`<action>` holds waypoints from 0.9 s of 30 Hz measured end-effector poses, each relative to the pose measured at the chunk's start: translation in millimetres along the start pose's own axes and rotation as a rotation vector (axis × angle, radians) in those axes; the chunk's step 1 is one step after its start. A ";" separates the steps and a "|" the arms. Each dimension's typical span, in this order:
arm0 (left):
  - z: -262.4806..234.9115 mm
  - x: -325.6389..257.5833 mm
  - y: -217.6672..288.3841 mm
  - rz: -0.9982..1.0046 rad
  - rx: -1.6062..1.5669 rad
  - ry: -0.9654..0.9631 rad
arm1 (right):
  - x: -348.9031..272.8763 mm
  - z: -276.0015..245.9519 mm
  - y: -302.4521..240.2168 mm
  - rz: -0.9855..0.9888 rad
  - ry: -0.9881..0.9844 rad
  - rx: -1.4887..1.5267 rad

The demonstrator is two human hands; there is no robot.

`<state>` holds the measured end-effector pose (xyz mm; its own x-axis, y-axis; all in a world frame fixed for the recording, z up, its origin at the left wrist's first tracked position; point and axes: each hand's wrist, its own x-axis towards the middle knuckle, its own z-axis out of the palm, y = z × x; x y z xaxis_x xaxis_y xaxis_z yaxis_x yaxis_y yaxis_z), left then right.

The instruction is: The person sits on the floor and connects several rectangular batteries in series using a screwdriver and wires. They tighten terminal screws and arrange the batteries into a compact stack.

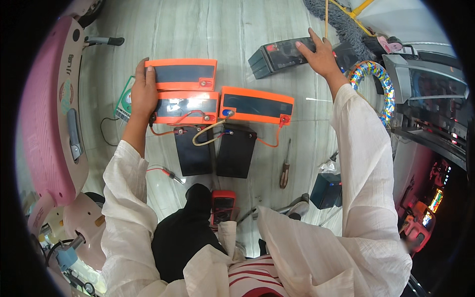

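Beyond the screwdriver (285,168), two orange batteries (257,105) look wired; left hand (143,92) touches a seemingly unwired third battery (184,74), grip unclear; right hand (321,56) grips a dark battery (284,55).

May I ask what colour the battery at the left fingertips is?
The battery is orange with a dark panel (head view).

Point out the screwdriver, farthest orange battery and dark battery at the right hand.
Screwdriver (284,173): head view, on its handle.
Farthest orange battery (181,74): head view, on its dark panel.
Dark battery (280,55): head view, on its upward face.
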<state>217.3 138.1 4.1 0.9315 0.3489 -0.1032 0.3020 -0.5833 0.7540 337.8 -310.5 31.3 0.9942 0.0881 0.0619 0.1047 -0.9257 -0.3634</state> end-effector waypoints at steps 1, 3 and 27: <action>0.6 1.2 -1.8 0.020 -0.022 0.001 | 6.3 3.4 0.0 0.037 -0.057 0.018; 0.7 0.8 0.3 0.018 -0.027 -0.003 | 15.0 7.9 3.9 0.113 -0.177 0.048; -8.3 -4.4 -3.9 -0.046 -0.228 -0.157 | -70.3 16.7 -90.6 0.381 -0.216 0.008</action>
<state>210.3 144.9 7.0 0.9431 0.2430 -0.2269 0.3082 -0.3834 0.8706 258.9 -226.6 44.3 0.9442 -0.1838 -0.2733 -0.2714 -0.9043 -0.3296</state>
